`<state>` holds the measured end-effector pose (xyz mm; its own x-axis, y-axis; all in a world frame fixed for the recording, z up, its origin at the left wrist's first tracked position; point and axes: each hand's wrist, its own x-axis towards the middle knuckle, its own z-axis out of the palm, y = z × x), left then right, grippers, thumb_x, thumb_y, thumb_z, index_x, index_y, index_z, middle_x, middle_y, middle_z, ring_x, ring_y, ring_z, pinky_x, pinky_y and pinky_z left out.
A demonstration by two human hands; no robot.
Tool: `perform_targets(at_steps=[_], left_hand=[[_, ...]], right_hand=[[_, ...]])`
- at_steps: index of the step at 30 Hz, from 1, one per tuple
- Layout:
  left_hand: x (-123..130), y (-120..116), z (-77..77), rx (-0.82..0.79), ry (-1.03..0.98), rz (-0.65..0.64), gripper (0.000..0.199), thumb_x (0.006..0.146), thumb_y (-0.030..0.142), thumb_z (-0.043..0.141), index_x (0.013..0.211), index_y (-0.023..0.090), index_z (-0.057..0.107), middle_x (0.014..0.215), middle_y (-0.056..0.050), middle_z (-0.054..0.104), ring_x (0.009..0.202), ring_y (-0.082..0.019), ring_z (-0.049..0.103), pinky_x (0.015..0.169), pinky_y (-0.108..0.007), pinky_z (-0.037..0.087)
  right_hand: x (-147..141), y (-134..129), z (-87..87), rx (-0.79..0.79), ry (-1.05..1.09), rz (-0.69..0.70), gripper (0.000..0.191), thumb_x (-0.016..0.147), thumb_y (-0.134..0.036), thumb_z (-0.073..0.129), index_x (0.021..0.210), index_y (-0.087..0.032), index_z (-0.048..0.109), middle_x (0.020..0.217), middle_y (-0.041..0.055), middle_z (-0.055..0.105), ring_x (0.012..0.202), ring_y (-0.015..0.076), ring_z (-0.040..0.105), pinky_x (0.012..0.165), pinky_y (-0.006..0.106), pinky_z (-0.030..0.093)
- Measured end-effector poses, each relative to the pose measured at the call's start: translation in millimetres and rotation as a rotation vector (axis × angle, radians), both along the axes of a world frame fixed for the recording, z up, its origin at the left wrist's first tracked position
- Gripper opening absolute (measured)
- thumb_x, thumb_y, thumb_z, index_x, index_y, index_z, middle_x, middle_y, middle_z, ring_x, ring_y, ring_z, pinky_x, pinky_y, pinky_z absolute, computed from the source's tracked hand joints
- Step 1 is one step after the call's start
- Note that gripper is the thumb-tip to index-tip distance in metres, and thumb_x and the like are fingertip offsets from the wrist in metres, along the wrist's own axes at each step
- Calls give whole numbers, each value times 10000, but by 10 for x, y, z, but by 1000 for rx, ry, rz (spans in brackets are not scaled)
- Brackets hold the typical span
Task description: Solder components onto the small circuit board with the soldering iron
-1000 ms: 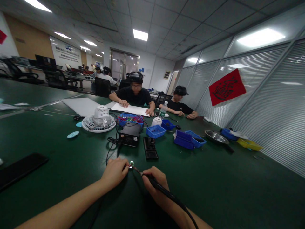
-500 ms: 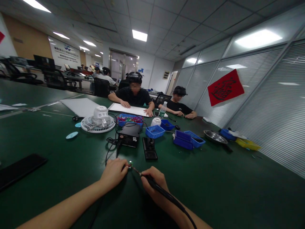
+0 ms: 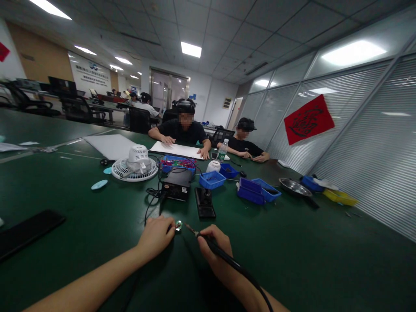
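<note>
A small green circuit board (image 3: 178, 225), with bright, shiny spots and a bit of reddish wire at its left edge, is held at the fingertips of the left hand (image 3: 157, 234), low over the green bench (image 3: 97, 225). Its finer parts are too small to make out. To its right is a soldering iron (image 3: 211, 245), held like a pen in the right hand (image 3: 219, 253). The iron has a slim, brownish metal tip, a pale collar and a black handle; it slants from near right to far left, its tip pointing at the board, just beside it and apart from it. A thick black cord (image 3: 251, 277) runs from the handle toward the near right, along the forearm.
</note>
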<state>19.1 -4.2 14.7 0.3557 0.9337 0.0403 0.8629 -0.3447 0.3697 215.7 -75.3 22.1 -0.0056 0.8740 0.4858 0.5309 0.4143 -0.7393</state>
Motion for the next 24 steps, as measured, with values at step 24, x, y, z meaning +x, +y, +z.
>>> perform_targets(at_steps=[24], left_hand=[[5,-3,6,-12,-21,2,229,857,285,411,814,237,630,846,-14,677,888,-198,588,780,-321,333]], right_hand=[[-40,75,17,-173,297,-5,202,810,-314,580,662,-178,597,599,-17,555,568,142,507,550,239,407]])
